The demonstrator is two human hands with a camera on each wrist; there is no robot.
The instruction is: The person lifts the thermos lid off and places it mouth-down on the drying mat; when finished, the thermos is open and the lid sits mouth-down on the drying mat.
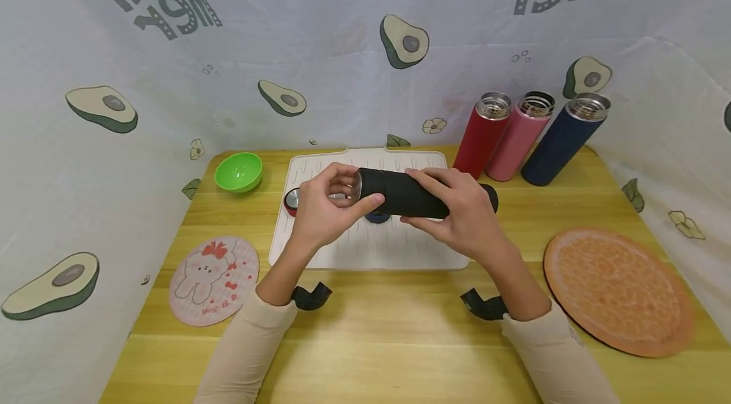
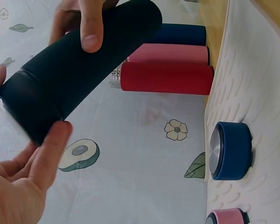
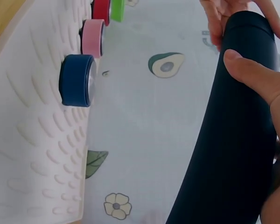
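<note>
A black thermos bottle (image 1: pixel 414 193) is held nearly level above the white ridged mat (image 1: pixel 365 258). My right hand (image 1: pixel 465 207) grips its body, with the thumb along the near side. At the other end, my left hand (image 1: pixel 325 210) holds the black lid (image 2: pixel 30 105) between thumb and fingers. That lid sits on the bottle, a thin seam showing between the two. Below, a blue lid (image 2: pixel 235 150) and a pink lid (image 3: pixel 92 38) rest on the mat. Further left lies a red lid (image 1: pixel 292 202), partly behind my left hand in the head view.
Red (image 1: pixel 481 141), pink (image 1: pixel 516 141) and navy (image 1: pixel 562 144) thermos bottles stand lidless at the back right. A green bowl (image 1: pixel 238 172) sits at the back left. A rabbit placemat (image 1: pixel 214 280) lies front left, an orange round mat (image 1: pixel 617 290) front right.
</note>
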